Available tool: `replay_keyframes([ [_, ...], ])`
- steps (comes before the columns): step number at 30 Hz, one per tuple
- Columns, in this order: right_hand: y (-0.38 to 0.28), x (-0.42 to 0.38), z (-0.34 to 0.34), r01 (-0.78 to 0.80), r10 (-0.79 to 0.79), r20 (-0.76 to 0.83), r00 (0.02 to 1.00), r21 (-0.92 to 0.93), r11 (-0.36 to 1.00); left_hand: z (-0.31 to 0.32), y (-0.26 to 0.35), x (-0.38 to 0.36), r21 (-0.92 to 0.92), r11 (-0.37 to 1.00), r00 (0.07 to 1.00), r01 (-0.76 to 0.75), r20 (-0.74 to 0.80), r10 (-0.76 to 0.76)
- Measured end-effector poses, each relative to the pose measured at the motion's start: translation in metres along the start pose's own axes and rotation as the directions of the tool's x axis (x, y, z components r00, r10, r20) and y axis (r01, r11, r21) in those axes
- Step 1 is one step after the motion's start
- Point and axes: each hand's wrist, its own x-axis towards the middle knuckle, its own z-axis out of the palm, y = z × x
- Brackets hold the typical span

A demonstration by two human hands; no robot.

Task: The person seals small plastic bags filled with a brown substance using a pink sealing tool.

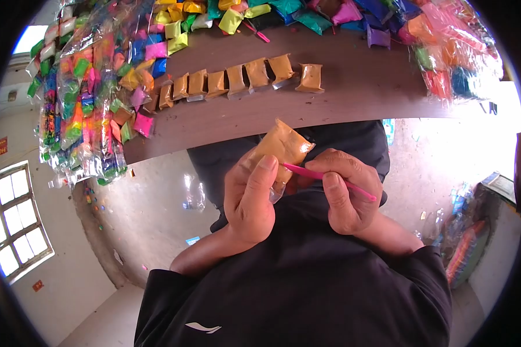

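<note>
My left hand (250, 199) grips a small clear packet of tan modelling clay (285, 143), held up in front of my chest with the thumb pressed on its face. Between the thumb and fingers of my right hand (351, 191) is a thin pink plastic modelling tool (305, 172). Its flat end touches or nearly touches the packet beside my left thumb; contact is hard to tell. Beyond my hands, a row of similar tan clay packets (236, 79) lies on the brown table (353, 87). A single tan packet (311, 78) sits at the right end of that row.
Bags of colourful clay packets (84, 110) are heaped on the table's left, some hanging over its edge. More loose packets (231, 22) line the far side, near another pink tool (257, 33). Plastic bags (451, 46) lie at the right. Clear wrapping (194, 194) is on the floor.
</note>
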Motion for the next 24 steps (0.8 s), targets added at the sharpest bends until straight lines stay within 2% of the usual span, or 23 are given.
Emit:
replay_keyframes([
  [2, -0.002, 0.000, 0.000, -0.005, 0.006, 0.011, 1.000, -0.046, 0.999, -0.001, -0.006, -0.001, 0.103, 0.990, 0.993, -0.100, -0.044, 0.105],
  [5, -0.004, -0.001, 0.004, -0.034, 0.028, -0.063, 0.998, -0.104, 0.994, -0.001, -0.009, 0.001, 0.160, 0.973, 0.983, -0.169, -0.042, 0.178],
  [7, -0.007, 0.000, 0.002, 0.049, -0.042, 0.048, 0.998, -0.157, 0.986, -0.002, -0.008, 0.004, 0.224, 0.952, 0.973, -0.209, -0.046, 0.225],
  [8, -0.007, 0.001, 0.002, 0.050, -0.043, 0.046, 0.998, -0.156, 0.986, -0.002, -0.008, 0.005, 0.285, 0.926, 0.961, -0.248, -0.048, 0.272],
  [11, -0.008, 0.004, 0.001, 0.023, -0.027, -0.022, 0.999, -0.155, 0.988, -0.006, -0.010, 0.005, 0.274, 0.928, 0.963, -0.251, -0.030, 0.269],
  [13, -0.011, 0.004, 0.000, 0.056, -0.043, 0.080, 0.996, -0.163, 0.985, -0.009, -0.010, 0.005, 0.247, 0.937, 0.966, -0.247, -0.010, 0.258],
  [14, -0.010, 0.003, 0.002, 0.056, -0.044, 0.076, 0.996, -0.160, 0.986, -0.010, -0.009, 0.005, 0.220, 0.945, 0.969, -0.244, 0.011, 0.248],
  [16, -0.006, 0.000, 0.005, 0.028, -0.031, -0.028, 0.999, -0.112, 0.993, -0.003, -0.005, 0.004, 0.224, 0.943, 0.967, -0.247, -0.010, 0.256],
  [18, -0.005, 0.003, 0.005, 0.030, -0.035, -0.039, 0.999, -0.112, 0.993, -0.002, -0.005, 0.004, 0.223, 0.942, 0.963, -0.252, -0.034, 0.266],
  [20, -0.006, 0.005, 0.005, 0.144, -0.136, 0.074, 0.988, -0.114, 0.983, -0.007, -0.007, 0.004, 0.216, 0.955, 0.976, -0.205, -0.032, 0.217],
  [21, -0.006, 0.006, 0.004, 0.145, -0.138, 0.071, 0.988, -0.115, 0.983, -0.006, -0.008, 0.004, 0.216, 0.955, 0.976, -0.205, -0.029, 0.216],
  [23, -0.005, 0.006, 0.003, 0.091, -0.091, 0.011, 0.996, -0.195, 0.977, -0.001, -0.009, 0.002, 0.154, 0.962, 0.970, -0.226, -0.059, 0.238],
  [24, -0.008, 0.009, 0.002, -0.016, 0.005, -0.061, 0.998, -0.192, 0.981, -0.001, -0.008, 0.002, 0.154, 0.962, 0.970, -0.227, -0.057, 0.238],
])
